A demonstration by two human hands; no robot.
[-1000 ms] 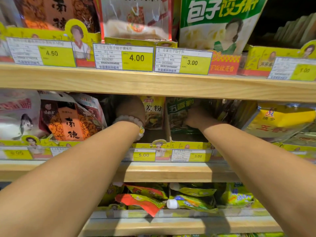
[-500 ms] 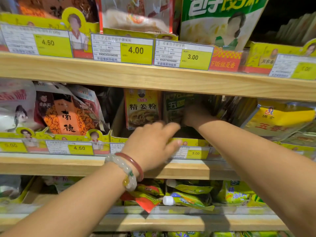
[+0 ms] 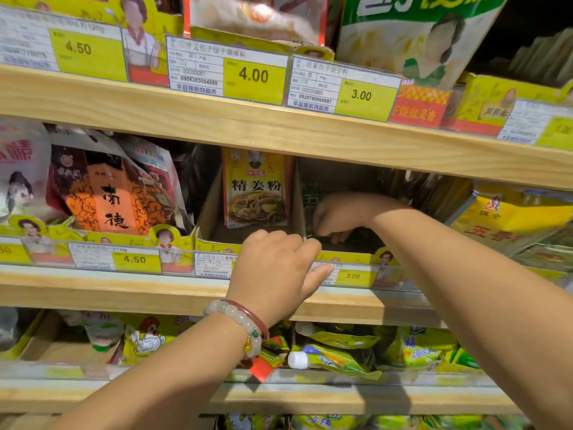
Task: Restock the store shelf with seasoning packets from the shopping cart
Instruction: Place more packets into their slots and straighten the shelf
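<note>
The left hand (image 3: 273, 274) had withdrawn to the shelf's front edge, empty with a relaxed grip; the right hand (image 3: 338, 217) stayed, pinching green packets (image 3: 310, 197).

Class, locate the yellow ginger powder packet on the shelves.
The ginger powder packet stands upright in a cardboard tray on the middle shelf, centre of the head view, above the left hand.

We saw a ginger packet (image 3: 257, 189) upright in the shelf box (image 3: 214, 242), bags (image 3: 111, 187) left, our right hand (image 3: 338, 217) in the next box.
</note>
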